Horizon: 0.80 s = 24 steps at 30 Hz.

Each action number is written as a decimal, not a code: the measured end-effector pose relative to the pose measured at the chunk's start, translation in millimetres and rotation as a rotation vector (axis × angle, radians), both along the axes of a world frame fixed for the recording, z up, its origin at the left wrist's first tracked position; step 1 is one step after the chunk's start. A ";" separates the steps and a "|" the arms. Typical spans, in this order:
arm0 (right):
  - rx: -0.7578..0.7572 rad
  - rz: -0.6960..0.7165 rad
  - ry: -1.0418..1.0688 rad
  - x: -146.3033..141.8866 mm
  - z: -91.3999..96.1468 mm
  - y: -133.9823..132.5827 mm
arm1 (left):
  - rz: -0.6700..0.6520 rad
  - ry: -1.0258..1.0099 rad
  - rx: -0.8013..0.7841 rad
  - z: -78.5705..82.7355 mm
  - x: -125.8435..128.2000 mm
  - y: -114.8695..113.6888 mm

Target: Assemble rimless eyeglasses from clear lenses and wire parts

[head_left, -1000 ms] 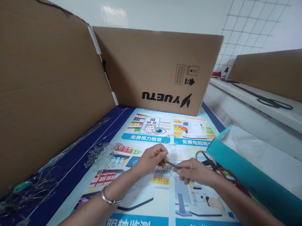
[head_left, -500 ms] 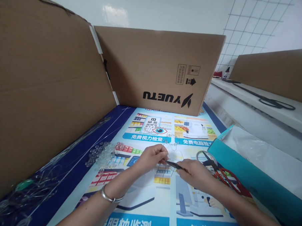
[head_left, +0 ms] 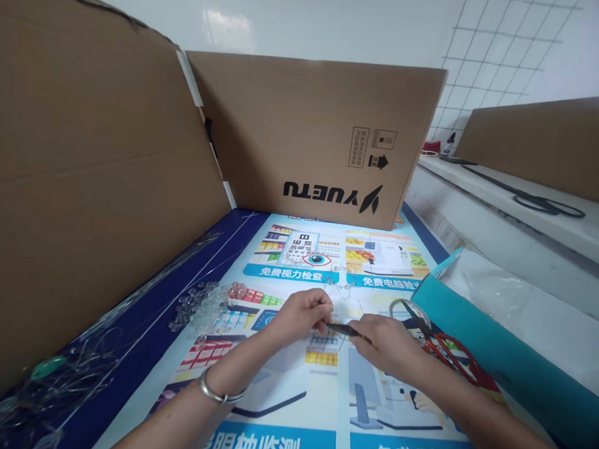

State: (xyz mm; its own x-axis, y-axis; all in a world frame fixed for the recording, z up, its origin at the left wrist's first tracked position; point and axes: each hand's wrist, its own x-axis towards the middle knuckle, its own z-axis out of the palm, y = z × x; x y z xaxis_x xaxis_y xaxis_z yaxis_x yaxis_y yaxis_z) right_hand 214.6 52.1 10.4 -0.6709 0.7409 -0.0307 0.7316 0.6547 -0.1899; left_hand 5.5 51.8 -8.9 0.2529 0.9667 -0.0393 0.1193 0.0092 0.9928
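Observation:
My left hand (head_left: 304, 316) is closed in a pinch above the printed sheet, on something too small to make out. From the right, the narrow dark jaws of a pair of pliers (head_left: 343, 330) reach to its fingertips. The handles are wrapped in my right hand (head_left: 384, 342), which hides most of them. Thin wire-like strands show below the jaws. Just beyond my hands lies a loop of clear beads (head_left: 345, 287) on the sheet. A heap of clear beads (head_left: 207, 308), with a few pinkish ones, rests to the left of my left hand.
Red-handled scissors (head_left: 455, 357) and a pale ring-shaped roll (head_left: 395, 309) lie beside my right forearm. A teal box (head_left: 502, 356) holding clear plastic stands at the right. Cardboard panels (head_left: 313, 132) wall the back and left. Tangled clear strands (head_left: 74, 380) lie at the left edge.
The pliers have turned slightly in my right hand, and their jaws still meet my left fingertips. My left hand has dipped a little. The things around stay put.

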 end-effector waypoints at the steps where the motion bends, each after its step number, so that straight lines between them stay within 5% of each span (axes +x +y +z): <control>1: 0.008 -0.005 -0.007 0.0 -0.4 0.3 | 0.003 0.005 -0.004 -0.4 -0.3 0.5; 14: 0.120 -0.017 0.048 2.8 -9.4 2.4 | 0.103 0.023 -0.053 1.0 -0.4 2.7; 24: 0.648 0.178 0.051 3.4 -17.7 -3.8 | 0.128 -0.007 -0.140 -3.6 4.0 -0.6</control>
